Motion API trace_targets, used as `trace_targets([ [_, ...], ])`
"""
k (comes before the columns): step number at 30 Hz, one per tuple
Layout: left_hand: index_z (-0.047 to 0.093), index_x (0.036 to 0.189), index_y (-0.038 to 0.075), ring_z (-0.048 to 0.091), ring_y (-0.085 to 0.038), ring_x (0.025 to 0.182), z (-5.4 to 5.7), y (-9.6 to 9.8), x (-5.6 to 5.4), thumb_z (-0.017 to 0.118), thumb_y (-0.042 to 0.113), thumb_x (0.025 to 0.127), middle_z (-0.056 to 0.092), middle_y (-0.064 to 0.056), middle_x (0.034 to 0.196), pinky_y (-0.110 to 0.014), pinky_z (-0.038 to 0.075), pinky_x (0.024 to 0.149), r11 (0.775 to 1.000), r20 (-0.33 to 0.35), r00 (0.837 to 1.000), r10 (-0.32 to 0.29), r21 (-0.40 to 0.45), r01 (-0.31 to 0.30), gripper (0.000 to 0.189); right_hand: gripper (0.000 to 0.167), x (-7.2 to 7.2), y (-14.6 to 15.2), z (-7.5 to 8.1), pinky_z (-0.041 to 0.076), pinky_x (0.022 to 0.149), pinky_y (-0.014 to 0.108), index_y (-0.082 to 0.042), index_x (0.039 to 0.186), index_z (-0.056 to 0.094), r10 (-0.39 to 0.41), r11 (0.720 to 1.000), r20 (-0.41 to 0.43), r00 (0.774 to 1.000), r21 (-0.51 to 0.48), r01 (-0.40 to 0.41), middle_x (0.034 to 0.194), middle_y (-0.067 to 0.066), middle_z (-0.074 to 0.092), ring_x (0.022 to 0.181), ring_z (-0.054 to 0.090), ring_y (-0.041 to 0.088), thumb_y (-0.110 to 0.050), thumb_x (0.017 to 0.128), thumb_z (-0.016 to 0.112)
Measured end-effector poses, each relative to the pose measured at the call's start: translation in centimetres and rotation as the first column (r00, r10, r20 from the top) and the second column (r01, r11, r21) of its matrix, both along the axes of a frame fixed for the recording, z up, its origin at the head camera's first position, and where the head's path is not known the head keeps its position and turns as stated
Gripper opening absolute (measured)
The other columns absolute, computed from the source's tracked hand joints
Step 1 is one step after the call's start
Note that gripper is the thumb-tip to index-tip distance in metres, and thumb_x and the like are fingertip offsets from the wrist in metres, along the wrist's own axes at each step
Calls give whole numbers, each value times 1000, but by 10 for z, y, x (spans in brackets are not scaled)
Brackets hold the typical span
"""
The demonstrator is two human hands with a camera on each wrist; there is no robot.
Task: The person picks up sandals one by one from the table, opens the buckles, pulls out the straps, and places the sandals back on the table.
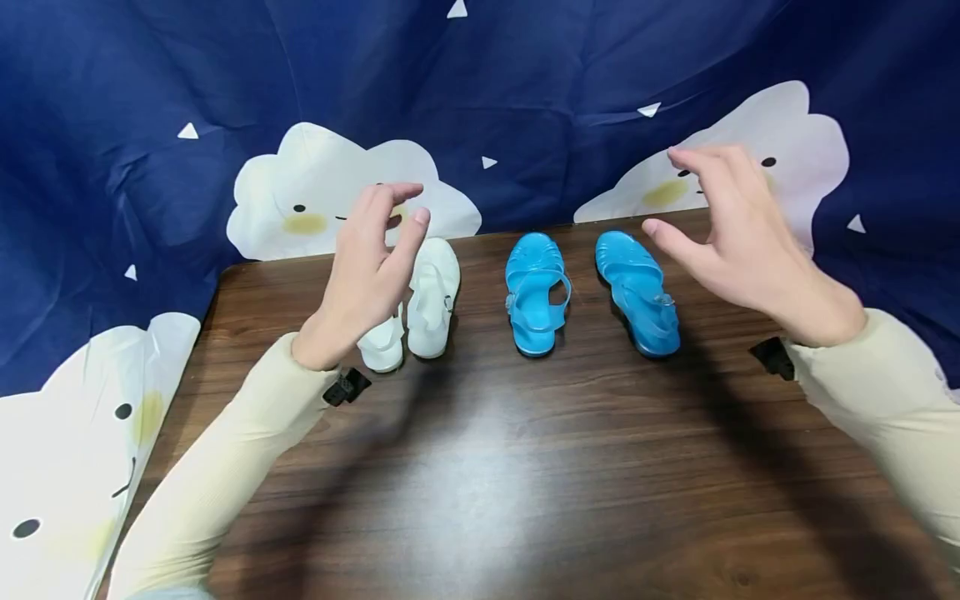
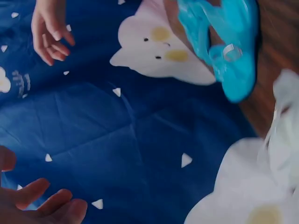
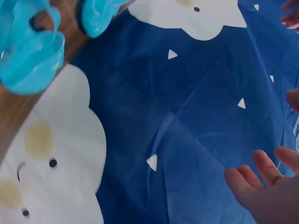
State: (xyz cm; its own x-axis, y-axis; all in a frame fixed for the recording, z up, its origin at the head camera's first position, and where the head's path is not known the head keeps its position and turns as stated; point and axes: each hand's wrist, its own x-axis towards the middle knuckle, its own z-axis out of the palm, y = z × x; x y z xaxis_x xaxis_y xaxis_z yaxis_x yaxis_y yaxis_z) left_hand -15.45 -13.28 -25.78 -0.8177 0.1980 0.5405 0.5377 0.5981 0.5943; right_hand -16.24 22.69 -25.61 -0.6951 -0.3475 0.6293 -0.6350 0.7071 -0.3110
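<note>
Both of my hands hover over the table with fingers loosely bent and nothing held. My left hand (image 1: 365, 262) is above a pair of white sandals, covering the front of the left one (image 1: 383, 346); the right white sandal (image 1: 431, 300) shows almost whole. To the right of and behind two blue jelly sandals, my right hand (image 1: 742, 233) is raised in the air. One blue sandal (image 1: 535, 327) stands mid-table, and the other blue sandal (image 1: 654, 321) lies angled closer to my right hand. All toes point to the far edge. The left wrist view also shows a blue sandal (image 2: 238, 79).
The dark wooden table (image 1: 480, 467) reaches back to a navy cloth (image 1: 525, 100) printed with white clouds and triangles. More of that cloth hangs at the table's left side. A black strap piece (image 1: 347, 387) sits at my left wrist.
</note>
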Motion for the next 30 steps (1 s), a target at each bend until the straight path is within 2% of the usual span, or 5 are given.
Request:
trace_targets([
  [6,58,126,5,51,-10,125,-21,8,-7,48,22,100,58,-6,130,-25,43,104,978,116,993,6,207,-30,33,56,0,-11,-13,36,93,27,-3,135,50,-83,989,102,991,-116,95,130,19,54,118,47,31,-13,83,71],
  [13,57,128,6,51,-13,125,-41,30,-10,48,20,100,59,-6,132,-28,39,107,932,243,969,-43,359,-49,33,44,2,-30,-31,38,92,23,-3,129,54,-108,950,243,964,-259,172,126,14,55,115,52,25,-17,89,65],
  [21,59,123,0,55,-23,122,-68,64,-16,48,15,99,61,-17,126,-39,42,107,780,506,844,-178,596,-193,30,37,-2,-52,-58,44,85,17,-8,125,54,-28,835,481,876,-471,285,112,-3,57,99,53,3,-22,92,63],
  [26,56,127,1,54,-26,124,-101,77,-15,47,15,99,59,-16,131,-40,43,106,795,610,769,-191,556,-244,32,39,-3,-65,-79,44,84,15,-6,128,50,27,793,570,821,-513,329,117,0,56,101,55,5,-20,93,60],
  [30,55,130,3,53,-24,123,-122,82,-14,48,18,99,56,-12,135,-38,45,104,806,667,727,-166,516,-289,35,47,-2,-74,-95,44,95,24,-2,136,42,74,776,636,769,-521,356,132,13,49,118,53,21,-20,95,58],
])
